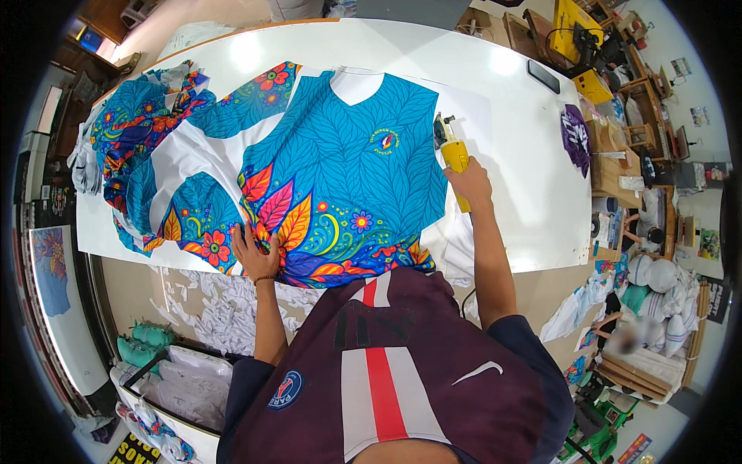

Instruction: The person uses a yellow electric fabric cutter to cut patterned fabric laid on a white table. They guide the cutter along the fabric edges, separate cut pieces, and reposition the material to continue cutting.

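Note:
My right hand (470, 185) grips a yellow electric cutting tool (456, 155), its metal head at the right edge of a printed teal shirt panel (355, 124) with bright flowers along the lower part and a small emblem. My left hand (255, 251) rests with fingers apart on the fabric's lower middle, over the floral print. More printed and white fabric (193, 155) spreads left of the panel, bunched into a pile (154, 100) at the table's left end. White material lies under the panel's right side.
The white table (525, 224) carries a dark phone (542, 76) and purple cloth (575, 139) at right. White scraps (216, 309) cover the floor below. A bin (182, 371) of bags stands lower left. Two other people's arms (607, 325) show far right, among cardboard, sacks and yellow equipment.

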`<move>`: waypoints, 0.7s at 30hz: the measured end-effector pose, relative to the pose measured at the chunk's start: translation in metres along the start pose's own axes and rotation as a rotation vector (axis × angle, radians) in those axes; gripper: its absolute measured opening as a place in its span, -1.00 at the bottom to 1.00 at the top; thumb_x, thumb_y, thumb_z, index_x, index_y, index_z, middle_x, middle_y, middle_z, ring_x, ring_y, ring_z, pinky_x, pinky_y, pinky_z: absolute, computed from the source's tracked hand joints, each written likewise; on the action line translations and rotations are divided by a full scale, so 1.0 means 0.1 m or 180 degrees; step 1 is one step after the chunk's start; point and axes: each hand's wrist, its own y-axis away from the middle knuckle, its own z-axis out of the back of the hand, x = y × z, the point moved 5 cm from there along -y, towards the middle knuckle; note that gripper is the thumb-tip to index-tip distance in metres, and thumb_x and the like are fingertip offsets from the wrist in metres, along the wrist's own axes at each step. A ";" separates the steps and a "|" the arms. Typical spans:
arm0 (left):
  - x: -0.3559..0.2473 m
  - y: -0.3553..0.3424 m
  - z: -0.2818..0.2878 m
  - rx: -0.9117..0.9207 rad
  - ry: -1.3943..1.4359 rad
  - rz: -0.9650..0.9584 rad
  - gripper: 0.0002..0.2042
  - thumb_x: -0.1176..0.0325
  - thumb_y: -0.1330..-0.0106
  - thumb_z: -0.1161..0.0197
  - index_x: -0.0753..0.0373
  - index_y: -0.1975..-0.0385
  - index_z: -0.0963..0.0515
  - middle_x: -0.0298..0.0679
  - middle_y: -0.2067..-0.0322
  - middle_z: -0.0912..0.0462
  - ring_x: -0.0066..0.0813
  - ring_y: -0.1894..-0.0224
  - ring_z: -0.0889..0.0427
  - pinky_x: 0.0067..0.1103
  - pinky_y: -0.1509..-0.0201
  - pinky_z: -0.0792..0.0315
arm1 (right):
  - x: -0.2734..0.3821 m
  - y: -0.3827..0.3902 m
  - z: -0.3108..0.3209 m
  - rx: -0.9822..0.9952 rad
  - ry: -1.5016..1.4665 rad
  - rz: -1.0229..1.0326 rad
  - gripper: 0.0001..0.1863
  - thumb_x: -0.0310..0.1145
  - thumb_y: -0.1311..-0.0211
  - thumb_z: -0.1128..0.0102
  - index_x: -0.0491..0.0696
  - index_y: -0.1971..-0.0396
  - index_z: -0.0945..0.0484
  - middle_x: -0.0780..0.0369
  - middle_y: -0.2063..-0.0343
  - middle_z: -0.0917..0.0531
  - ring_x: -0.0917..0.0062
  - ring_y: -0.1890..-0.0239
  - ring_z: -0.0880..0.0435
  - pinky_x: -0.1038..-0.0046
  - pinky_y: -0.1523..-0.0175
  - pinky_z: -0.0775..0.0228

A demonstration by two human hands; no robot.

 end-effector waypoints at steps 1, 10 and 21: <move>0.00 0.00 0.00 -0.0007 0.0006 0.0001 -0.24 -0.07 -0.26 -0.43 0.25 -0.39 -0.44 0.03 -0.45 -0.30 0.11 -0.51 -0.18 -0.04 -0.57 -0.08 | 0.02 -0.04 0.00 -0.0072 -0.0020 -0.0014 -0.25 0.13 0.00 -0.38 -0.12 -0.08 -0.54 -0.04 0.07 -0.75 0.06 0.00 -0.77 0.09 -0.09 -0.61; -0.02 -0.02 0.02 -0.0010 0.0037 0.0057 -0.25 -0.06 -0.26 -0.43 0.23 -0.38 -0.45 0.01 -0.44 -0.32 0.09 -0.51 -0.20 -0.05 -0.57 -0.09 | 0.33 -0.37 0.06 -0.0292 -0.0211 -0.0205 -0.25 0.13 0.00 -0.40 -0.12 -0.09 -0.57 -0.01 0.01 -0.75 0.08 -0.04 -0.77 0.11 -0.13 -0.62; -0.09 -0.03 0.09 -0.0054 0.0136 0.0097 -0.29 0.00 -0.24 -0.46 0.21 -0.36 -0.48 -0.01 -0.43 -0.34 0.07 -0.49 -0.24 -0.06 -0.55 -0.13 | 0.64 -1.20 0.23 -0.0533 -0.0329 -0.0495 -0.20 0.19 0.01 -0.43 -0.14 -0.10 -0.61 0.00 -0.04 -0.74 0.10 -0.06 -0.76 0.12 -0.16 -0.62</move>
